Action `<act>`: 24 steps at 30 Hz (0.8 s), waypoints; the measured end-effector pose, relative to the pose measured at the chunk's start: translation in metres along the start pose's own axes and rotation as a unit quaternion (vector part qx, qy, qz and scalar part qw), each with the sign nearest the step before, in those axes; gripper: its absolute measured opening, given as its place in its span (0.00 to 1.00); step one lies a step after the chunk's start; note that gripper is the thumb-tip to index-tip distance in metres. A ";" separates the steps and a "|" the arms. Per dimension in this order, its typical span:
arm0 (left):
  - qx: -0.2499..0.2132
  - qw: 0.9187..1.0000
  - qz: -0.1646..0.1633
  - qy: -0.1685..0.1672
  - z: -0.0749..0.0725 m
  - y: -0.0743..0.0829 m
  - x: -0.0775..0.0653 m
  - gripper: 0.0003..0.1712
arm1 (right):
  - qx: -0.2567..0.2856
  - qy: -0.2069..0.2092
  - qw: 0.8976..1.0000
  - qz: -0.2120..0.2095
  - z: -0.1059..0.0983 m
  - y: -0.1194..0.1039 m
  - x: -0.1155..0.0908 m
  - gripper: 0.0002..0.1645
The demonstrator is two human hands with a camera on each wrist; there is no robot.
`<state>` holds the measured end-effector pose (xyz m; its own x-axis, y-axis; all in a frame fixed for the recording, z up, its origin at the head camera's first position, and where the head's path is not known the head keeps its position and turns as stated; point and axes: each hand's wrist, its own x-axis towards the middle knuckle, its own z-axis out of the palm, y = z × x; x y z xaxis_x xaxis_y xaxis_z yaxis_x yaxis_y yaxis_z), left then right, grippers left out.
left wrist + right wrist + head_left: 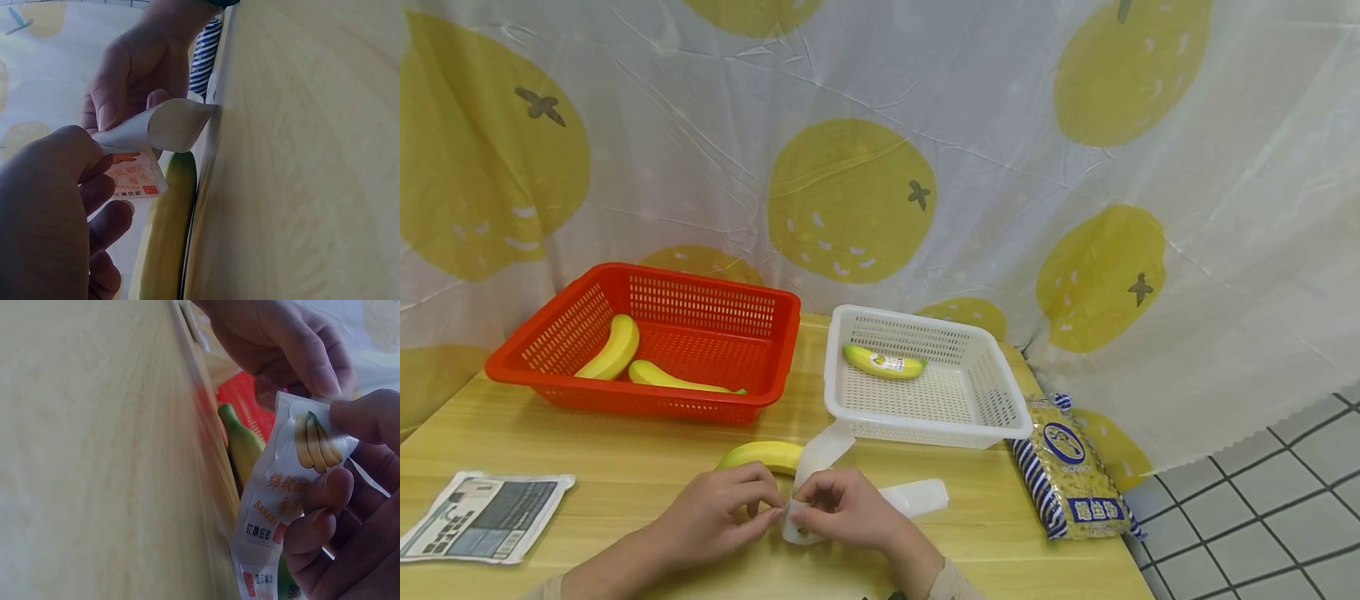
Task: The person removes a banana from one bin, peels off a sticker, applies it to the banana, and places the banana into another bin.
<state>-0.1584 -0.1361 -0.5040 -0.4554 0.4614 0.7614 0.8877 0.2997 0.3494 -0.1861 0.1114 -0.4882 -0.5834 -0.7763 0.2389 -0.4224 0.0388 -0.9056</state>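
In the head view I have both hands working above the bench (647,454), in front of the white basket (925,430). The left hand (718,510) pinches an edge of the sticker strip (822,450), and the right hand (861,510) grips its curved middle between thumb and fingers. One tail of the strip reaches up toward the white basket's near wall; the other extends past the right hand, in front of that basket. A loose banana (763,454) lies on the bench, forward and left of the white basket. Inside the white basket I count one labelled banana (861,360). The red basket (647,402), to the white basket's left, holds two plain bananas (612,350).

In the left wrist view I see the strip's pale backing curl into a loose roll, so I judge it very light, thin and springy, apt to crease or tear if tugged.

In the right wrist view the printed face shows bananas and orange lettering, with the right hand's fingers curled over it. It looks glossy, perhaps slightly slippery. I'd take hold by the backing's border, keeping fingertips off the stickers' undersides, which I expect to be tacky.
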 end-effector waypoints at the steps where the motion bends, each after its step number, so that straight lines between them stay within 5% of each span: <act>1: 0.001 1.000 0.000 0.000 0.000 0.000 0.000 0.18 | 0.002 0.000 1.000 0.005 0.000 0.000 0.000 0.05; 11: -0.003 1.000 -0.019 -0.015 -0.001 0.001 -0.001 0.17 | 0.013 -0.003 0.999 0.034 -0.001 -0.004 -0.001 0.07; 18: -0.002 1.000 -0.005 -0.003 0.000 0.000 0.000 0.19 | 0.012 -0.002 1.000 -0.006 -0.001 -0.001 0.000 0.05; 24: -0.004 0.999 -0.042 -0.031 -0.003 0.003 0.000 0.16 | 0.009 0.012 1.000 0.025 0.001 -0.002 0.001 0.05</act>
<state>-0.1554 -0.1381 -0.5014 -0.5306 0.4862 0.6943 0.8472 0.3321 0.4148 -0.1855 0.1105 -0.4867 -0.6203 -0.7580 0.2016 -0.3803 0.0658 -0.9225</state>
